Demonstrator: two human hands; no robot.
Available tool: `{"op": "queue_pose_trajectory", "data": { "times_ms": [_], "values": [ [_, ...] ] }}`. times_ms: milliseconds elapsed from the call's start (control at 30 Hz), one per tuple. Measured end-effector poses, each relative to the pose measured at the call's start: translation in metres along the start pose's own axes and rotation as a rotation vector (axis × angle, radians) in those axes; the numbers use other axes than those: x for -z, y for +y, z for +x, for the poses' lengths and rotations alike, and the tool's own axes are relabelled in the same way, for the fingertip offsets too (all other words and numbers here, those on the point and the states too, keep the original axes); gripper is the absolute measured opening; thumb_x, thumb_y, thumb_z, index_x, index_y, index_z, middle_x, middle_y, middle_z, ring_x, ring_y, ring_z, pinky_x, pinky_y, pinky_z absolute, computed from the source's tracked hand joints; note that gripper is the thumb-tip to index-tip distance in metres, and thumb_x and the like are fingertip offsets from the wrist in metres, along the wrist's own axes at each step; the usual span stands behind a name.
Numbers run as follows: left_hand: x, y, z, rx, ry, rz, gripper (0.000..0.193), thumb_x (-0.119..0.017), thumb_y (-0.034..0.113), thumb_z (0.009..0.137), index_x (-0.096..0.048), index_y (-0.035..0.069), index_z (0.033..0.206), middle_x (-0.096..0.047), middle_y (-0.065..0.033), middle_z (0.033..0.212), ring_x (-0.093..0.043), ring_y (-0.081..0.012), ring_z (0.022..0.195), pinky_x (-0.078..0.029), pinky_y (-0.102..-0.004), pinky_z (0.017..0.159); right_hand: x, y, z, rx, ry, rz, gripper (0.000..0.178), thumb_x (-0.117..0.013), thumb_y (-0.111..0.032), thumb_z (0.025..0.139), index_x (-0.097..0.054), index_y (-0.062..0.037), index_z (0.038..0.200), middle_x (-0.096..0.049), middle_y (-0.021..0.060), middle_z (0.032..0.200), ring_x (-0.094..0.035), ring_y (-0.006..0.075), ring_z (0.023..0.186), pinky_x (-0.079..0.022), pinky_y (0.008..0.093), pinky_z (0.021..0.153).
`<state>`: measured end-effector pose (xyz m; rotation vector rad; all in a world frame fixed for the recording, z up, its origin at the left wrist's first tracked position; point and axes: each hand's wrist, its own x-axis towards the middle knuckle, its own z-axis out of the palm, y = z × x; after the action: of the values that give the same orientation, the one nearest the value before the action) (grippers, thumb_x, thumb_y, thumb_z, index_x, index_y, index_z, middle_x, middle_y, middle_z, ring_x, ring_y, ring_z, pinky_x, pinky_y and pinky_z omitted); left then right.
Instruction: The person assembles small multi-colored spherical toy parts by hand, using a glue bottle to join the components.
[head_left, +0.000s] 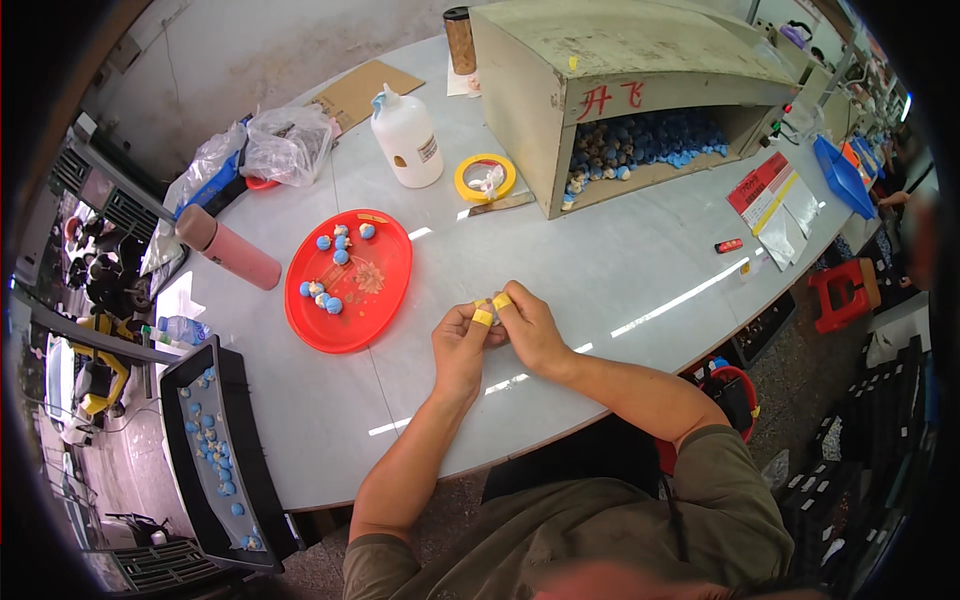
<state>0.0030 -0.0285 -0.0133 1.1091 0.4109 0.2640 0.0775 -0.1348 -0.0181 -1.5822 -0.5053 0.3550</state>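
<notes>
Over your grey desk (560,250), your left hand (460,345) and right hand (533,328) meet, both pinching a small piece (495,317), mostly hidden between them; a red plate (350,330) of blue balls (341,257) lies left.

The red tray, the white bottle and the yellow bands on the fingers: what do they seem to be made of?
Red tray: probably plastic, smooth and glossy, judging by its even colour and shiny surface.
White bottle: likely plastic, with a soft sheen on its milky body.
Yellow bands: perhaps tape, rather matte, wrapped flat; paper or cloth, I cannot tell.
</notes>
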Motion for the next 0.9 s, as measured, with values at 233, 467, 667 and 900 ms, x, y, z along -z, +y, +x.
{"op": "queue_pose_trajectory", "data": {
  "times_ms": [233, 467, 667, 900],
  "values": [
    [-0.001, 0.005, 0.004, -0.186, 0.11, 0.13, 0.026, -0.062, 0.02, 0.094, -0.058, -0.002, 0.108, -0.065, -0.0078, 0.101, -0.063, -0.0116, 0.088, -0.052, -0.0268, 0.074, 0.01, -0.021, 0.001, -0.226, -0.138, 0.36, 0.01, -0.05, -0.01, 0.097, -0.053, -0.0031, 0.103, -0.055, 0.0003, 0.079, -0.048, 0.0062, 0.063, -0.038, 0.0219, 0.054],
    [0.002, 0.001, 0.005, -0.203, -0.029, 0.105, 0.027, -0.059, 0.021, 0.096, -0.059, -0.004, 0.107, -0.065, -0.0095, 0.106, -0.063, -0.0141, 0.093, -0.054, -0.0288, 0.085, 0.027, -0.025, 0.013, -0.228, -0.228, 0.314, 0.01, -0.051, -0.009, 0.095, -0.053, -0.0015, 0.102, -0.058, 0.0025, 0.08, -0.051, 0.0065, 0.06, -0.04, 0.0218, 0.051],
    [0.004, 0.001, 0.008, -0.098, 0.076, 0.034, 0.026, -0.058, 0.019, 0.097, -0.059, -0.005, 0.109, -0.064, -0.0097, 0.105, -0.063, -0.0135, 0.094, -0.054, -0.0275, 0.084, 0.019, -0.021, 0.011, -0.178, -0.176, 0.286, 0.013, -0.056, -0.01, 0.095, -0.054, -0.0016, 0.104, -0.06, 0.0024, 0.082, -0.056, 0.0072, 0.066, -0.047, 0.0215, 0.059],
    [0.011, 0.006, 0.008, 0.048, -0.017, 0.039, 0.024, -0.056, 0.018, 0.097, -0.057, -0.004, 0.108, -0.063, -0.0101, 0.103, -0.065, -0.0153, 0.093, -0.055, -0.0255, 0.082, 0.027, -0.017, 0.015, -0.211, -0.223, 0.266, 0.01, -0.057, -0.004, 0.09, -0.058, 0.0004, 0.1, -0.06, 0.0026, 0.082, -0.057, 0.0073, 0.067, -0.047, 0.0225, 0.06]
  ]
}}
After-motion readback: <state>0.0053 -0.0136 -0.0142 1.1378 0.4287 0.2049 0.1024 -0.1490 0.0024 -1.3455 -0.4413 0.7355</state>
